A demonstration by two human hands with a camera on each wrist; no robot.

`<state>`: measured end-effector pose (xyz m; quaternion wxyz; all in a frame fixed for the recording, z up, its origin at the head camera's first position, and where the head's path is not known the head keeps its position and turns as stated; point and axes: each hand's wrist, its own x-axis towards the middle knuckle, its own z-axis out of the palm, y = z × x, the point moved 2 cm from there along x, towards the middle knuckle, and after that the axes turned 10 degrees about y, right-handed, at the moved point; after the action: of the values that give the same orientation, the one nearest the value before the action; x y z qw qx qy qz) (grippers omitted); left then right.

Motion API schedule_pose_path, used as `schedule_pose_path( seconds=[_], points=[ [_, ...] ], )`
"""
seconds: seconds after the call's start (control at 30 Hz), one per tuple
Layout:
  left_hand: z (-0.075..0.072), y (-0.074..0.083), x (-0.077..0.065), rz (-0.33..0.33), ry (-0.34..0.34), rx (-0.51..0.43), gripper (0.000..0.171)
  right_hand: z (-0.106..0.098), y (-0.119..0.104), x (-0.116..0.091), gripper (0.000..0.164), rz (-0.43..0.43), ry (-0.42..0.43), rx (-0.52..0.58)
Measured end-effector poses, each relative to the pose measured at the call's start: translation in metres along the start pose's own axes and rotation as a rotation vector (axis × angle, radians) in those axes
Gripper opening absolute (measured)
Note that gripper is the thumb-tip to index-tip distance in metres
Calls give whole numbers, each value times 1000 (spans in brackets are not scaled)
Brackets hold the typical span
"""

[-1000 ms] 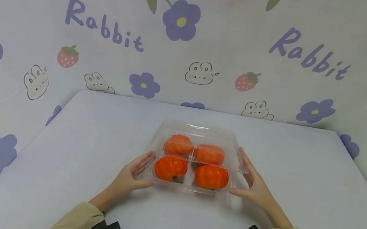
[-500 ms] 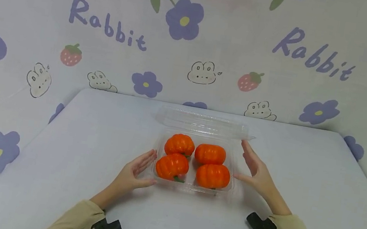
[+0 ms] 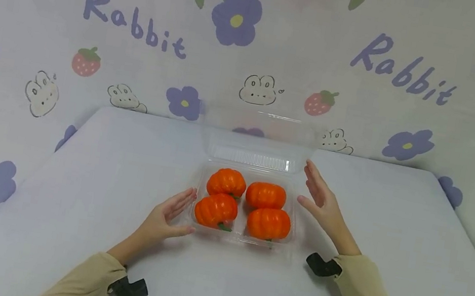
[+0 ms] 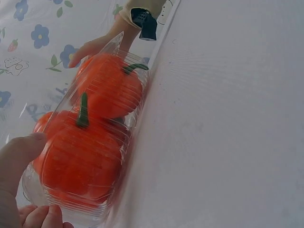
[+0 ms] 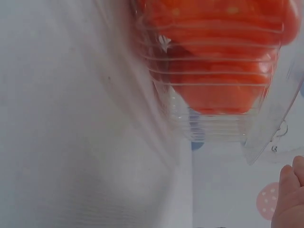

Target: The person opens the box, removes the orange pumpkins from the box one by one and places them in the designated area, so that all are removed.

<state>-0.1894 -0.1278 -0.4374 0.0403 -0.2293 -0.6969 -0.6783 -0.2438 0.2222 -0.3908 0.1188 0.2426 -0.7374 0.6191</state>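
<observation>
A clear plastic clamshell box (image 3: 240, 238) sits mid-table with its lid (image 3: 254, 158) tipped up at the back. Inside it lie several small orange pumpkins (image 3: 216, 210) with green stems, two in front and two behind. My left hand (image 3: 166, 215) is at the box's left side, thumb by the front corner and fingers extended along the wall. In the left wrist view its thumb (image 4: 21, 154) overlaps the box edge. My right hand (image 3: 323, 202) hovers beside the back right corner, fingers spread and holding nothing. The right wrist view shows ribbed box walls (image 5: 213, 121) between it and the pumpkins.
A white-covered table (image 3: 126, 152) carries the box. Behind it hangs a cloth (image 3: 295, 39) printed with flowers, rabbits and strawberries. The raised lid overlaps this cloth in the head view. Black wrist devices (image 3: 323, 265) stick out from both sleeves.
The lid has swung up and back off the pumpkins. My right hand has moved away from the lid's right edge and now stands slightly farther back. My left hand has stayed by the box.
</observation>
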Motion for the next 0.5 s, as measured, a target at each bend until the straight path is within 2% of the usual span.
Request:
schedule_pose_path(
  seconds=[0.2, 0.5],
  points=[
    [2, -1, -1, -9, -7, -53, 79, -3, 2, 8, 70, 8, 4, -37],
    [-1, 1, 1, 18, 9, -5, 79, -2, 2, 26, 67, 48, 2, -47]
  ],
)
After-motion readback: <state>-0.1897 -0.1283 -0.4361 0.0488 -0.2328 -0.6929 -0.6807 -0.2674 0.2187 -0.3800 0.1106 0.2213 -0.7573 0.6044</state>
